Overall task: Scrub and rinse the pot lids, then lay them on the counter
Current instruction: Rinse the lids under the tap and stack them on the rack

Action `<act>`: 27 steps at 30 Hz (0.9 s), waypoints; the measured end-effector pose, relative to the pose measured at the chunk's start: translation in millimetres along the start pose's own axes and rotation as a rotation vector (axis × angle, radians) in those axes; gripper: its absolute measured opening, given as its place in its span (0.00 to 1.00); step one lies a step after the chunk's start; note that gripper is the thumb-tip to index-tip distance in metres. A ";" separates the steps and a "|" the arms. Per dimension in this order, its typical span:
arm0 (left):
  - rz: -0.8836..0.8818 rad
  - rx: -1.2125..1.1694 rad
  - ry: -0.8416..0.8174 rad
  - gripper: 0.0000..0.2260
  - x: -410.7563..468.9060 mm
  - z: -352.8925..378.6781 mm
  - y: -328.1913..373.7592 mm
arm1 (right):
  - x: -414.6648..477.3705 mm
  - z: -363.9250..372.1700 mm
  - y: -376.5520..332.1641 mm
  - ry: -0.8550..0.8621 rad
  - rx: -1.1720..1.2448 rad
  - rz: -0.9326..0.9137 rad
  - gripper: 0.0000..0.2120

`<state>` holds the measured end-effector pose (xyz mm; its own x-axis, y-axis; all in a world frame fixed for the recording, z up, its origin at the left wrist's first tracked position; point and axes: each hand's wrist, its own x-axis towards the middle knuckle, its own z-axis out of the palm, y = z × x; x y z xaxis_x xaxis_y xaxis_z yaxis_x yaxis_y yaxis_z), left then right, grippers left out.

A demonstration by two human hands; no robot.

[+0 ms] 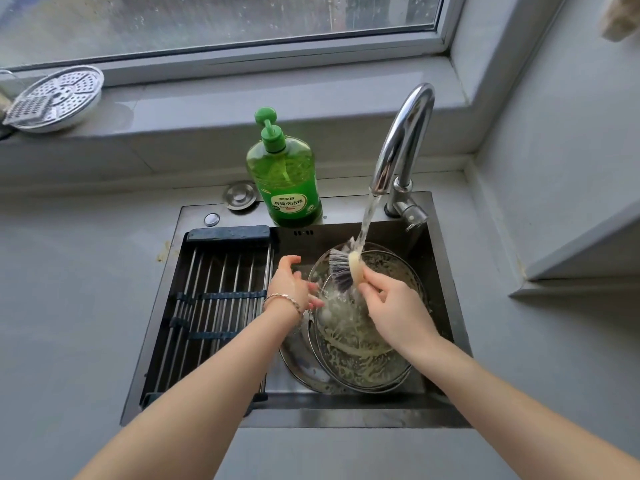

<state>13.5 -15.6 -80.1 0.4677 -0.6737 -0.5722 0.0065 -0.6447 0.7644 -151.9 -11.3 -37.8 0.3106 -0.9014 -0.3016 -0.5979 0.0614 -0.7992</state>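
- Gripping a brush [341, 270] in the right hand [391, 306], bristles under running water [367, 214].
- Spreading the left hand [294, 285], empty, with soapy lids [360, 368] just right of it.

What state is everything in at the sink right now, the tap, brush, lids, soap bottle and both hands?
Tap, running, stream hitting the brush.
Brush, gripped by the right hand, bristles facing left under the water.
Lids, stacked in the sink, sudsy, unrinsed.
Soap bottle, upright, mostly full.
Left hand, open, at the lids' edge.
Rack, lying across the sink's left half.
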 end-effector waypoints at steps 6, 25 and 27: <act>0.086 0.627 -0.192 0.19 34.9 1.6 -41.3 | 11.0 -20.9 16.6 0.053 -0.215 0.002 0.19; -0.155 0.108 -0.179 0.19 40.4 35.2 -39.9 | -0.6 -38.4 84.3 -0.010 -0.235 0.279 0.19; -0.183 -0.025 -0.164 0.17 26.9 22.1 -34.4 | -6.7 -33.8 89.3 -0.060 -0.326 0.309 0.19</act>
<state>6.3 -19.5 -128.3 0.3069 -0.5975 -0.7408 0.1012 -0.7535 0.6496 -232.4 -14.2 -89.5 0.1174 -0.8351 -0.5373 -0.8678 0.1768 -0.4644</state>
